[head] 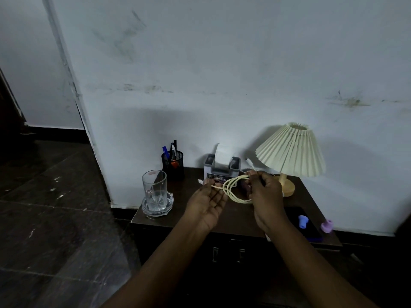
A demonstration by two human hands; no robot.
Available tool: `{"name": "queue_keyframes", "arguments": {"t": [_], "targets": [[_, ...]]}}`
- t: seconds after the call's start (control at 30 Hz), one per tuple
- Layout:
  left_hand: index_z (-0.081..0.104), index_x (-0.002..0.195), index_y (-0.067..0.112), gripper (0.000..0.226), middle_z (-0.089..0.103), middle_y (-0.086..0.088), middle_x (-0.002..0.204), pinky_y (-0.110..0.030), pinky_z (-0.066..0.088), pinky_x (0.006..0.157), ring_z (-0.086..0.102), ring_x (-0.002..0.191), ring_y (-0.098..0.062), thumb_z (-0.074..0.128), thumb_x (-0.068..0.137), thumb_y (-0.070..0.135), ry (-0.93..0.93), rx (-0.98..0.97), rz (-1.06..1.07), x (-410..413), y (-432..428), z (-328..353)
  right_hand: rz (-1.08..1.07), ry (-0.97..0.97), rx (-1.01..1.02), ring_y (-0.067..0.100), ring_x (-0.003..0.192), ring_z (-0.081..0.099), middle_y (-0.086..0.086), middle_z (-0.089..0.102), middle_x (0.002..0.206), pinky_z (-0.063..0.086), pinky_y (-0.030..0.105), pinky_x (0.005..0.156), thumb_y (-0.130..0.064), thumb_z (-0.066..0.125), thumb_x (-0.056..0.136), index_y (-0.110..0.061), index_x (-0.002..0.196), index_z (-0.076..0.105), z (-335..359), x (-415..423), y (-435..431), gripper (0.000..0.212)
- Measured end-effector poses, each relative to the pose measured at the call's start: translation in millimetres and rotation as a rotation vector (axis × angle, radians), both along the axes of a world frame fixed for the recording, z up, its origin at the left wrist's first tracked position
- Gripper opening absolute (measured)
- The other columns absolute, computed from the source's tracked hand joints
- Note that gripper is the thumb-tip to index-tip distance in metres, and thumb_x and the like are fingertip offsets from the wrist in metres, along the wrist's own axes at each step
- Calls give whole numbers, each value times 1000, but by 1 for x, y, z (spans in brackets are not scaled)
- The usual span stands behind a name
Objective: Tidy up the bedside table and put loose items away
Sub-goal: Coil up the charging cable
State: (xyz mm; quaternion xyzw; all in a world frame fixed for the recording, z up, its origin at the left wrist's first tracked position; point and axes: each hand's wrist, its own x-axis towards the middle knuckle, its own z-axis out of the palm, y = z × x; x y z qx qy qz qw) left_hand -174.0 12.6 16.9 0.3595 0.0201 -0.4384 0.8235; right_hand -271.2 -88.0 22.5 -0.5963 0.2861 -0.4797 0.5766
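Note:
A cream charging cable (231, 187) is looped into a few coils above the dark bedside table (235, 221). My right hand (265, 196) pinches the coils together at their top, with one plug end sticking up past the fingers. My left hand (208, 202) is palm up and holds the other end of the cable between thumb and fingers, its white plug poking out to the left. Both hands hover over the middle of the table.
A glass (154, 190) stands in a clear dish at the table's left. Along the wall stand a mesh pen holder (173, 164), a tissue holder (222, 167) and a pleated lamp (291, 152). Blue (302, 221) and purple (327, 225) small pieces lie at the right.

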Motion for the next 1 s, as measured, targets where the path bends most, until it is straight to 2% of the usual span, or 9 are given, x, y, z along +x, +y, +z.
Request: {"name": "queue_keyframes", "arguments": {"t": [0.1,0.2,0.27,0.47,0.67,0.73,0.8,0.9,1.0], "targets": [[67,104,6,23,71,-10,88,-35,62,67,70,79,-21,58,102,27,-71,-64,-29,-2,0,-1,18,-17,20,14,53,60,5,62,62,51,28,53,-23,55,106,-1,90,67,-2,-2,2,31],[68,120,4,30,65,-8,90,-40,63,76,68,86,-23,56,102,26,-215,-180,-159,0,7,5,29,38,-12,26,59,60,12,65,68,49,34,55,-26,58,104,-8,83,68,-9,-2,-1,30],[72,114,4,28,68,-8,92,-38,63,78,69,86,-22,58,100,23,-323,-222,-301,0,15,10,47,54,-7,29,66,65,12,73,75,51,35,57,-23,61,103,-14,82,72,-10,-1,-2,25],[76,110,-3,23,72,-17,99,-32,59,85,68,82,-22,66,91,6,-547,-90,-503,-2,20,8,210,8,72,25,54,58,14,66,72,52,33,53,-13,64,99,-14,84,75,-3,-5,3,19],[77,85,0,12,74,-21,86,-36,63,72,72,68,-28,78,78,-11,-670,82,-332,-1,16,7,210,-44,86,29,71,66,17,70,77,55,39,69,-22,64,100,-6,88,75,2,-7,0,24],[64,88,1,26,71,-28,86,-39,63,64,71,67,-35,82,74,-12,-735,107,-180,0,15,5,203,-30,35,26,72,69,20,74,81,57,38,69,-22,66,99,-6,87,77,1,-8,0,23],[50,92,8,42,66,-30,86,-40,62,60,71,72,-37,84,75,-8,-900,192,-34,1,13,1,149,60,-123,19,69,70,9,76,77,56,35,68,-22,68,98,-13,82,78,-1,-9,-3,21],[50,96,22,36,64,-4,77,-20,52,57,65,67,-10,78,83,3,-1263,424,202,-1,11,-7,67,236,-433,7,70,69,-7,74,73,53,32,66,-27,70,96,-25,79,78,-3,-9,-2,19],[57,103,32,31,71,10,85,-21,55,67,69,76,-2,71,89,9,-1366,482,355,0,8,-14,89,281,-513,13,71,69,-5,72,73,56,43,67,-38,68,94,-24,80,77,-5,-5,1,22]]}}
